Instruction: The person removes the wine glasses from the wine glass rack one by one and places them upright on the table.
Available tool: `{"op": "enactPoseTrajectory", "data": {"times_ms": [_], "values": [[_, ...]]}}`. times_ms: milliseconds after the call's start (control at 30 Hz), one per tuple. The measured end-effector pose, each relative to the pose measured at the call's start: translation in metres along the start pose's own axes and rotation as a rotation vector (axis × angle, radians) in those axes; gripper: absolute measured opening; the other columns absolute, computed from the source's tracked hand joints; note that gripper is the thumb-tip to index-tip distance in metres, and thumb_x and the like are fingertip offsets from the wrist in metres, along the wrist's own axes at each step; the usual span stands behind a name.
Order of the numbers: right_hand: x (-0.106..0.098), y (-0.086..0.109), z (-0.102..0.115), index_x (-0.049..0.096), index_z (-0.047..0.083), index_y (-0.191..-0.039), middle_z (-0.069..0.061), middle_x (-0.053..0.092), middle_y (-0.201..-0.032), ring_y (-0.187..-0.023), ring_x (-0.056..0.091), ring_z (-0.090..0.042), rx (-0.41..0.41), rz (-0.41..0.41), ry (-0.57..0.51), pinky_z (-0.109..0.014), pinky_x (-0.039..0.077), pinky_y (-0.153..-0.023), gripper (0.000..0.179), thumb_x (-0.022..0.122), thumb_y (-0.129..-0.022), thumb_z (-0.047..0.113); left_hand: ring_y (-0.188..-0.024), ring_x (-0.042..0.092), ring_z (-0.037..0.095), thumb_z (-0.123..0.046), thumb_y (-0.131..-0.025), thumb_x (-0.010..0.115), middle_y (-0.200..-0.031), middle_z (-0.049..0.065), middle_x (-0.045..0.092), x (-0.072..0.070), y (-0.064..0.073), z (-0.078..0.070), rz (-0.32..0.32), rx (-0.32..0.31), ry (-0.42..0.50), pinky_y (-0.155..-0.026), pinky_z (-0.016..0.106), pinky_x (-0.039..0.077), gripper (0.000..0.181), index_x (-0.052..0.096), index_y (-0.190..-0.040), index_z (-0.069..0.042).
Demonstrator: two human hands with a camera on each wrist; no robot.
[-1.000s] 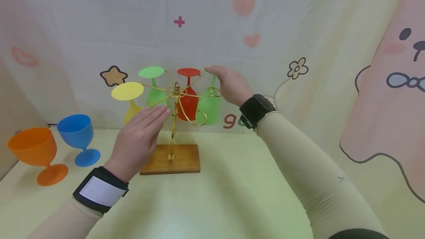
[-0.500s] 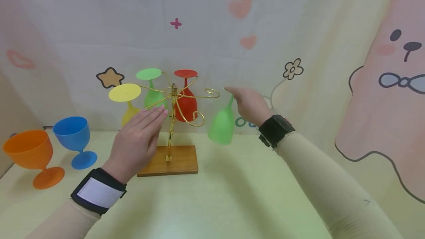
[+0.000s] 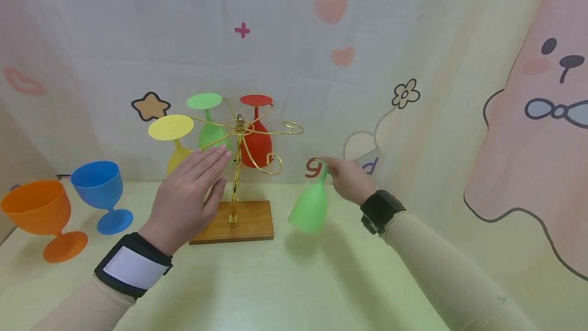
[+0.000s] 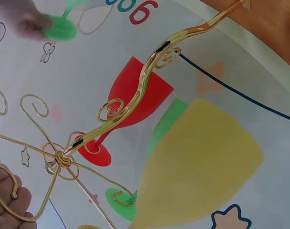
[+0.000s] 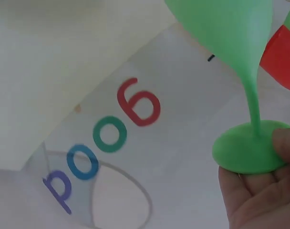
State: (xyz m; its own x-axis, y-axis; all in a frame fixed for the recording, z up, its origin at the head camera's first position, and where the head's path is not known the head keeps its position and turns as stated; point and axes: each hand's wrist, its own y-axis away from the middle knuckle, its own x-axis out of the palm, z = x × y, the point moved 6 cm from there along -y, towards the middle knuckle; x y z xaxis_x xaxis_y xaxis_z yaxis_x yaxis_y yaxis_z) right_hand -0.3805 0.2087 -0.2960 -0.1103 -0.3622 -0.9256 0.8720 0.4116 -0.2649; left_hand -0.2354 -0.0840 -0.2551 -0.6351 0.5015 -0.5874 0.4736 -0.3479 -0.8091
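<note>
My right hand [image 3: 351, 180] pinches the foot of a green plastic goblet [image 3: 310, 211], which hangs upside down and slightly tilted over the table, right of a gold wire goblet rack [image 3: 236, 172]. In the right wrist view, the thumb lies on top of the goblet's foot [image 5: 240, 152] and the fingers are beneath it. My left hand [image 3: 186, 198], fingers straight, is raised at the rack's front left; the left wrist view shows its fingertips [image 4: 18, 202] behind a curled hook. Upside down on the rack hang a yellow goblet [image 3: 171, 127], a second green goblet [image 3: 204, 101] and a red goblet [image 3: 259, 142].
A blue goblet [image 3: 97, 185] and an orange goblet [image 3: 39, 206] stand upright on the table at the left. The rack has a wooden base [image 3: 254, 221], and two of its hooks on the right and front hold nothing. A printed cloth [image 3: 285, 40] hangs behind.
My right hand has taken the green goblet off the rack's right hook, moving it right and then down toward the table. My left hand stays nearly in place, its thumb now further from the fingers.
</note>
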Motion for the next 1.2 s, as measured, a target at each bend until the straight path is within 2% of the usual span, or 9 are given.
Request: {"op": "enactPoseTrajectory", "data": {"times_ms": [67,133,267,533,633,733,900,1000,1200], "values": [[0.013,0.007,-0.006,0.050,0.014,-0.127,-0.007,0.056,-0.074,-0.049,0.040,-0.014,0.022,0.012,-0.068,-0.028,0.035,-0.045,0.034,0.044,-0.093,0.011,-0.125,0.036,0.023,-0.037,-0.094,0.033,-0.134,0.009,0.043,0.001,0.000,0.000,0.017,0.022,-0.003,-0.105,0.038,0.024,0.050,0.040,-0.135,-0.008],[0.029,0.015,-0.013,0.052,0.010,-0.125,-0.005,0.049,-0.067,-0.045,0.037,-0.013,0.060,0.036,-0.140,-0.028,0.035,-0.043,0.032,0.043,-0.094,0.012,-0.126,0.035,0.025,-0.035,-0.093,0.038,-0.135,0.010,0.041,0.002,0.000,0.000,0.033,0.051,-0.002,-0.105,0.039,0.022,0.051,0.038,-0.135,-0.007],[0.060,0.029,-0.019,0.057,0.008,-0.117,-0.005,0.052,-0.071,-0.053,0.042,-0.014,0.143,0.098,-0.286,-0.029,0.040,-0.050,0.027,0.042,-0.094,0.013,-0.127,0.031,0.028,-0.026,-0.084,0.055,-0.138,0.011,0.036,0.002,0.002,0.003,0.056,0.105,0.015,-0.106,0.043,0.019,0.061,0.034,-0.137,-0.004],[0.115,0.057,-0.027,0.060,0.009,-0.108,-0.008,0.059,-0.095,-0.086,0.054,-0.020,0.380,0.202,-0.696,-0.036,0.045,-0.078,0.024,0.042,-0.095,0.017,-0.129,0.022,0.035,-0.042,-0.091,0.036,-0.143,0.014,0.027,-0.004,0.019,-0.004,0.025,0.142,0.092,-0.106,0.046,0.017,0.063,0.030,-0.138,-0.001],[0.133,0.066,-0.022,0.056,0.004,-0.115,-0.011,0.057,-0.104,-0.095,0.055,-0.023,0.439,0.250,-0.878,-0.039,0.046,-0.085,0.027,0.041,-0.095,0.016,-0.129,0.022,0.037,-0.047,-0.089,0.038,-0.143,0.017,0.026,-0.003,0.029,-0.012,0.011,0.169,0.129,-0.105,0.048,0.017,0.068,0.031,-0.136,0.002],[0.147,0.071,-0.009,0.050,0.000,-0.121,-0.015,0.053,-0.111,-0.100,0.055,-0.026,0.484,0.302,-1.070,-0.040,0.044,-0.088,0.030,0.040,-0.095,0.014,-0.129,0.021,0.037,-0.052,-0.086,0.040,-0.144,0.016,0.023,0.003,0.038,-0.018,0.048,0.198,0.146,-0.105,0.049,0.016,0.075,0.030,-0.137,0.002],[0.161,0.078,0.017,0.044,-0.002,-0.125,-0.017,0.052,-0.114,-0.100,0.056,-0.027,0.524,0.392,-1.321,-0.041,0.041,-0.091,0.034,0.039,-0.096,0.014,-0.131,0.019,0.032,-0.057,-0.080,0.049,-0.146,0.012,0.020,0.018,0.052,-0.025,0.166,0.236,0.167,-0.106,0.046,0.015,0.085,0.025,-0.140,-0.001],[0.165,0.079,0.033,0.042,-0.002,-0.127,-0.018,0.052,-0.116,-0.104,0.054,-0.028,0.508,0.451,-1.440,-0.043,0.038,-0.094,0.035,0.038,-0.096,0.015,-0.131,0.021,0.030,-0.055,-0.078,0.053,-0.146,0.011,0.021,0.027,0.061,-0.031,0.193,0.280,0.181,-0.106,0.044,0.017,0.086,0.025,-0.140,-0.002],[0.169,0.078,0.051,0.044,-0.002,-0.125,-0.018,0.053,-0.116,-0.106,0.054,-0.029,0.463,0.525,-1.505,-0.042,0.037,-0.096,0.035,0.038,-0.096,0.016,-0.133,0.019,0.026,-0.052,-0.080,0.052,-0.147,0.007,0.019,0.046,0.078,-0.041,0.274,0.343,0.182,-0.107,0.041,0.016,0.082,0.023,-0.141,-0.006]]}}
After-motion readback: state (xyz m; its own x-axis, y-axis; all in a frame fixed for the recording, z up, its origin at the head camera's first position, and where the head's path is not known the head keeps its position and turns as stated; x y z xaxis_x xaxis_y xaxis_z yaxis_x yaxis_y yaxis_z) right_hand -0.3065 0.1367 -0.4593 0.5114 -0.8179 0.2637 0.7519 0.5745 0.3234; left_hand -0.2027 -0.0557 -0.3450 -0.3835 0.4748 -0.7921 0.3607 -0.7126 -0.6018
